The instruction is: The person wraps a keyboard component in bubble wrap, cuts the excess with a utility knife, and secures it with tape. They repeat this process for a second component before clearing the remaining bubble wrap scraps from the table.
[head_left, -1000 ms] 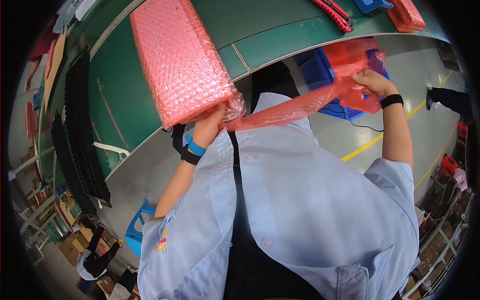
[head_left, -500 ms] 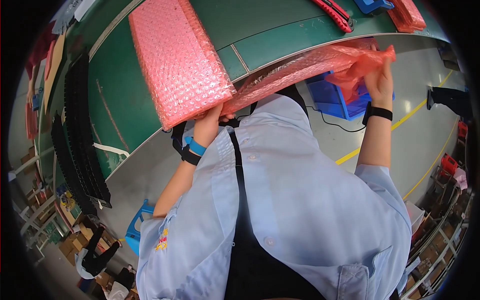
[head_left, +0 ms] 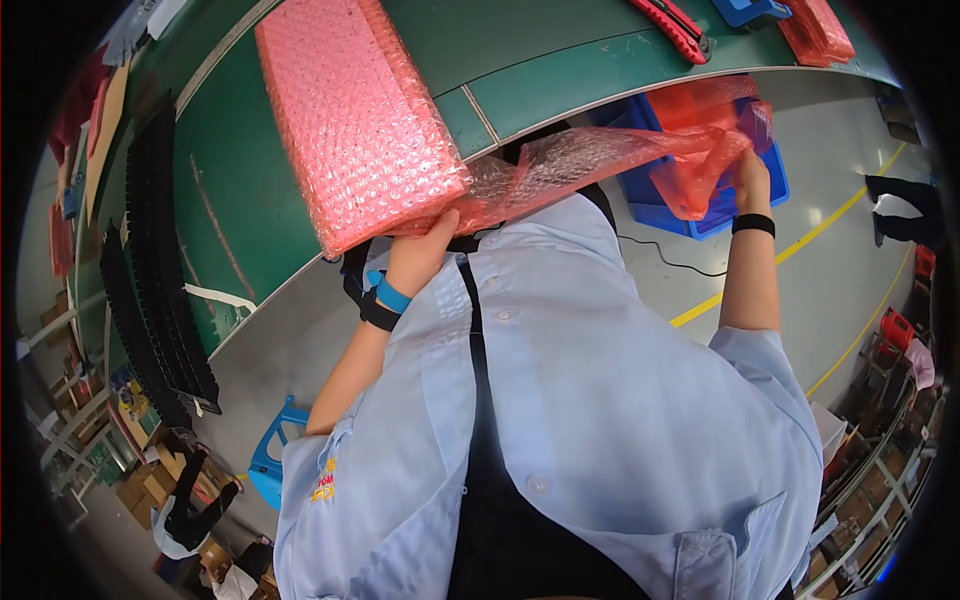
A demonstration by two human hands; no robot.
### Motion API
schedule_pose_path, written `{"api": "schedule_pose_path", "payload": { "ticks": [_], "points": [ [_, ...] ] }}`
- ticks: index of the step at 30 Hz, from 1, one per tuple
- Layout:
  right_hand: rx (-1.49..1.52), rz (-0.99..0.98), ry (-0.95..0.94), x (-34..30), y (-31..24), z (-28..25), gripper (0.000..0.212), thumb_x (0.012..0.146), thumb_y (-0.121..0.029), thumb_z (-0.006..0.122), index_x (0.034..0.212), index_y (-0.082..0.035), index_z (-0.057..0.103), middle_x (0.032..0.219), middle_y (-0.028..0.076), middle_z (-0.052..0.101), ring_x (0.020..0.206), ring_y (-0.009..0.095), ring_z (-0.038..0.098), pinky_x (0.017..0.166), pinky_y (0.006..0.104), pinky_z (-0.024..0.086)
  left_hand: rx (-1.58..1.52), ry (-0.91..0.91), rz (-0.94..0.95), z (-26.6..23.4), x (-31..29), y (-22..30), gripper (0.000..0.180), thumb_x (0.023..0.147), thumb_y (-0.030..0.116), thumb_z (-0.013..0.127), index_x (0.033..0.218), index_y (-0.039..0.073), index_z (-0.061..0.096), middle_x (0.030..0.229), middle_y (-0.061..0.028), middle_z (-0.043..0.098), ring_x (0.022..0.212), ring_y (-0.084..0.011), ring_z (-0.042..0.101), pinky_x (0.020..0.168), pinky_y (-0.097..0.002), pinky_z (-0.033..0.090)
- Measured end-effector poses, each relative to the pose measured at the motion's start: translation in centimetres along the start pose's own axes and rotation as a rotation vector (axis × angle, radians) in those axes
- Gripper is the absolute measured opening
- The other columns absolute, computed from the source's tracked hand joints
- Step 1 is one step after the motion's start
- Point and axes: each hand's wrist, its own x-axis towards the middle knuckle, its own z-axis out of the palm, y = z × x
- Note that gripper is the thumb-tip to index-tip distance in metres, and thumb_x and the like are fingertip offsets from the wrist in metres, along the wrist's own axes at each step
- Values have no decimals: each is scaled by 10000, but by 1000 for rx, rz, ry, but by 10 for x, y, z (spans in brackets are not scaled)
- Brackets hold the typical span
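A thick, flat slab of pink bubble wrap (head_left: pixel 360 125) lies on the green table, its near corner jutting past the front edge. At that corner is my left hand (head_left: pixel 424 252), closed on the bubble wrap with the thumb uppermost and the other fingers hidden beneath. From there a loose, twisted strip of pink bubble wrap (head_left: pixel 590 160) stretches right, in front of the table edge. My right hand (head_left: pixel 750 183) grips its bunched far end above a blue plastic bin (head_left: pixel 652 216). More pink wrap hangs over the bin.
A red utility knife (head_left: pixel 675 30) rests near the table's front edge, with a blue tray (head_left: pixel 748 12) and folded pink bubble wrap (head_left: pixel 815 35) beyond it. Black slotted strips (head_left: pixel 165 270) stand at left. A blue stool (head_left: pixel 272 455) and a dark cable (head_left: pixel 670 262) are below.
My right hand has come down and slightly left, lowering the strip's end over the blue bin. The strip now sags and twists. My left thumb has shifted onto the near corner.
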Motion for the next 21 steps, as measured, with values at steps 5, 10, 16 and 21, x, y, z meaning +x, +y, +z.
{"api": "schedule_pose_path", "payload": {
  "ticks": [5,10,16,21],
  "points": [
    [-638,-878,98,-45,8,44,380,835,-249,645,1087,29,587,1075,181,614,989,286,591,858,350,456,433,-35,109,-2,-4,13,254,905,92,580,1142,3,557,1083,-78,607,935,-185,603,828,-315,495],
    [-1082,-1053,-456,-92,70,103,660,717,-390,741,1235,-48,516,1195,178,559,1109,321,539,929,398,438,-69,11,-30,-16,3,-28,195,911,91,568,1062,-28,603,1064,-92,631,958,-152,594,771,-275,497],
    [-1442,-407,-164,-60,163,71,937,645,-508,771,1381,-102,359,1328,174,479,1208,340,470,957,403,428,-379,33,-112,5,-16,18,198,927,46,517,1102,-23,578,1130,-107,592,980,-184,589,793,-302,501],
    [-1524,-904,-55,-59,187,53,782,694,-462,760,1321,-104,461,1233,170,559,1086,306,570,866,382,484,-47,-36,155,-69,-17,-34,224,940,64,504,1149,-7,543,1149,-100,570,1027,-207,575,869,-341,483]
  ]
}}
